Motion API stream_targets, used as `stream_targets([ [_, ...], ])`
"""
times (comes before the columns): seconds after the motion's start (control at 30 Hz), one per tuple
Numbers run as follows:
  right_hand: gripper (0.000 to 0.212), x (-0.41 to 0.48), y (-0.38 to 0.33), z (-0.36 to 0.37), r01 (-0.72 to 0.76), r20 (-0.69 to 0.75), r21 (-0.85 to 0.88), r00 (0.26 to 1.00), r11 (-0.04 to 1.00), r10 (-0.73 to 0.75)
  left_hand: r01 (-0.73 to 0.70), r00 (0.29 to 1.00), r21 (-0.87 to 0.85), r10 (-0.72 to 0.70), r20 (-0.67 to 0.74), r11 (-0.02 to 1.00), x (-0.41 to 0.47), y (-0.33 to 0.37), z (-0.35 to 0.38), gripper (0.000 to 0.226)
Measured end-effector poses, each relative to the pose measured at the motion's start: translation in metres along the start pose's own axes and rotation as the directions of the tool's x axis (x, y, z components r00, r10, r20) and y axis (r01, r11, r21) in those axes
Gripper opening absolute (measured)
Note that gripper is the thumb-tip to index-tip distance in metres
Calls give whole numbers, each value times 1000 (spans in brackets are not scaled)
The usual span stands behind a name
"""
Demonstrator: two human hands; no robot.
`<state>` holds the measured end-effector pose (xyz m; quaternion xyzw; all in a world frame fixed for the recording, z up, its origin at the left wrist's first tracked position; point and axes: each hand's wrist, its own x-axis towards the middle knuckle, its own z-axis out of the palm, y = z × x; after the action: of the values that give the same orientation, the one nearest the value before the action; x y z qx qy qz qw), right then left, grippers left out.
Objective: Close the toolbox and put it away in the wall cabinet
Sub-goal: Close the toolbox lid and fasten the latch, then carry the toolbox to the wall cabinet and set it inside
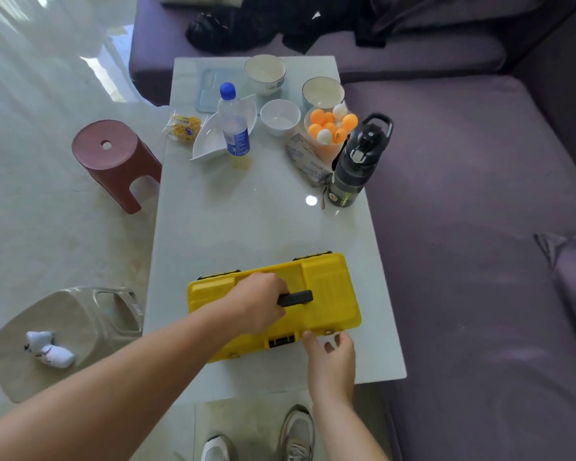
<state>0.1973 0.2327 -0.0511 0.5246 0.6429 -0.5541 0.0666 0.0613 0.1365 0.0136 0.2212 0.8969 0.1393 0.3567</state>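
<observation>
A yellow toolbox (326, 287) lies with its lid down at the near end of the white table (246, 221). My left hand (260, 304) is closed around the black handle (300, 297) on top of the lid. At the box's front right edge my right hand (331, 354) has its fingers spread, fingertips touching the rim beside the black front latch (281, 341). No wall cabinet is in view.
The far half of the table holds bowls (265, 73), a water bottle (234, 123), a bowl of ping-pong balls (330, 126) and a dark flask (356, 164). A purple sofa (463, 227) runs along the right. On the left floor stand a red stool (108, 158) and a beige stool (70, 334).
</observation>
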Motion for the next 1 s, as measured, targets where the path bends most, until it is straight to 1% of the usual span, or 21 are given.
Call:
stream_targets([
  [0.03,73,-8,-1,-10,128,-11,-91,991,988,-130,8,999,16,-8,31,1000,-5,5,-5,14],
  [0.07,78,-16,-4,-19,255,9,-173,966,951,-258,14,998,23,-15,61,1000,-9,11,-12,13],
  [0.13,83,-32,-13,-31,457,87,-349,885,818,-457,17,994,2,-17,112,1000,-21,26,-29,7],
  [0.17,84,-39,-21,-37,516,115,-419,847,747,-520,11,992,-14,-9,127,1000,-28,34,-41,5],
  [0.23,82,-59,-42,-49,571,137,-505,794,648,-592,7,991,-64,2,133,998,-48,51,-70,8],
  [0.3,80,-84,-66,-65,608,152,-521,757,600,-635,11,989,-173,15,147,985,-74,66,-101,11],
  [0.37,81,-113,-91,-82,638,150,-475,737,605,-659,5,987,-268,38,156,963,-104,84,-131,16],
  [0.47,87,-166,-130,-109,650,90,-466,709,600,-699,-34,992,-369,77,100,929,-155,119,-175,24],
  [0.53,84,-203,-153,-129,646,17,-467,690,604,-724,-80,991,-403,116,66,912,-189,148,-203,22],
  [0.67,78,-270,-186,-174,652,-161,-430,625,624,-764,-218,975,-322,217,-39,921,-256,216,-250,22],
  [0.77,74,-314,-202,-216,660,-298,-414,552,626,-779,-309,951,-272,292,-102,911,-305,273,-270,21],
  [0.9,72,-360,-206,-286,670,-467,-398,441,627,-767,-419,908,-226,405,-107,879,-365,355,-277,24],
  [1.0,72,-387,-199,-347,660,-564,-396,374,639,-736,-484,874,-215,482,-65,848,-404,417,-266,23],
])
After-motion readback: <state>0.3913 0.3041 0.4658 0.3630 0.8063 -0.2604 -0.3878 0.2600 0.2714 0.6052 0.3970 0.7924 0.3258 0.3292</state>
